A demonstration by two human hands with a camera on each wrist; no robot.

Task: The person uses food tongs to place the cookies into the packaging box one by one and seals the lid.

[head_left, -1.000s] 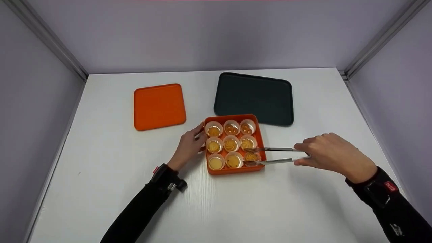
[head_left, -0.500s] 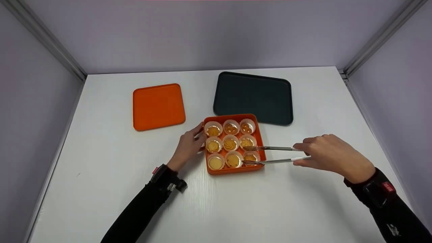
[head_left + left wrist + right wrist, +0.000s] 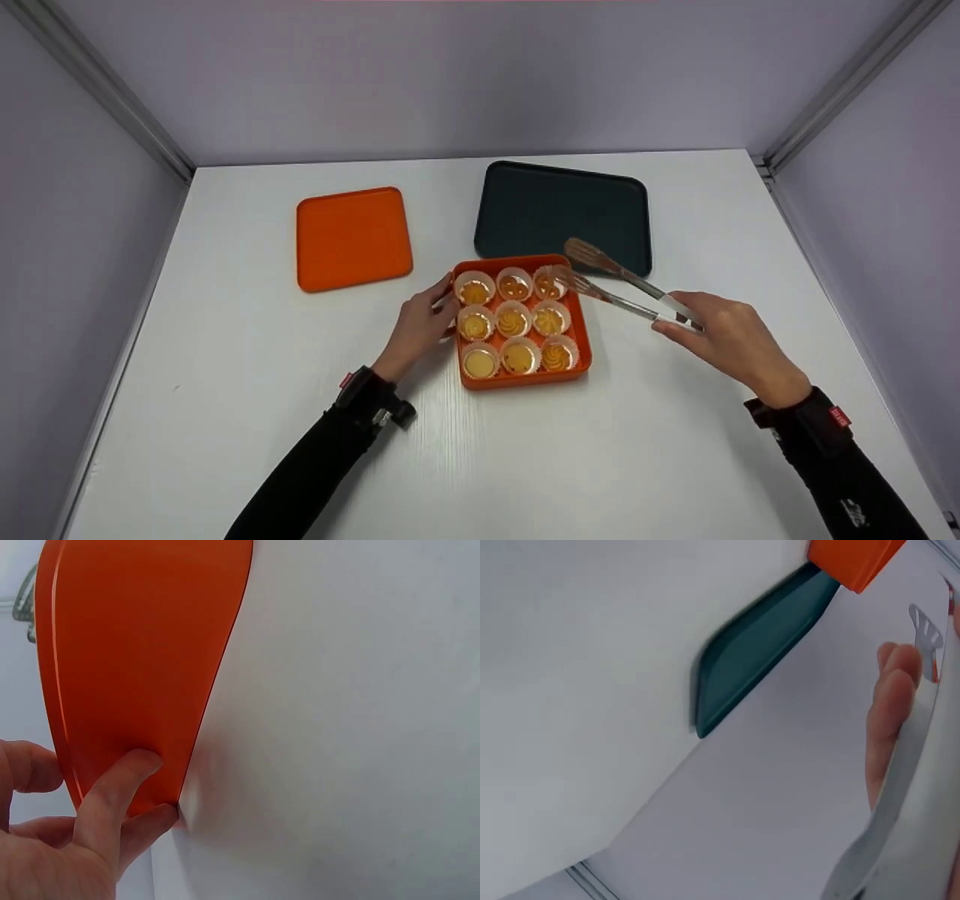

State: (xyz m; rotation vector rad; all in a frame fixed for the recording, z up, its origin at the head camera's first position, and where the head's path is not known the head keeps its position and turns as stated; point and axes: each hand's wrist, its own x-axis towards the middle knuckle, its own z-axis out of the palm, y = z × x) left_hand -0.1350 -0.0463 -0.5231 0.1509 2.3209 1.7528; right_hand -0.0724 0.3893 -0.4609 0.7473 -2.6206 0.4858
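Note:
An orange box (image 3: pixel 525 381) stands mid-table and holds rows of white paper cups. Each cup holds a small yellow or golden sweet, some with a swirled top (image 3: pixel 512 322). My left hand (image 3: pixel 421 324) holds the box at its left side, with one finger (image 3: pixel 120 778) against the orange wall and another at the rim. My right hand (image 3: pixel 731 341) grips metal tongs (image 3: pixel 634 279). Nothing shows between their spread slotted ends. One end is over the back-right cup (image 3: pixel 548 283), the other over the dark tray's front edge. The right wrist view shows mainly the tong handles.
A flat orange tray (image 3: pixel 354 238) lies to the left at the back. Behind the box is a larger dark green tray (image 3: pixel 566 210), close to its back edge. Pale walls (image 3: pixel 480 75) enclose the white table (image 3: pixel 480 465) at the back and both sides.
My right hand has turned, swinging the tongs up from the front-right cup towards the back-right corner of the box and the dark tray. The sweets and my left hand stay where they were.

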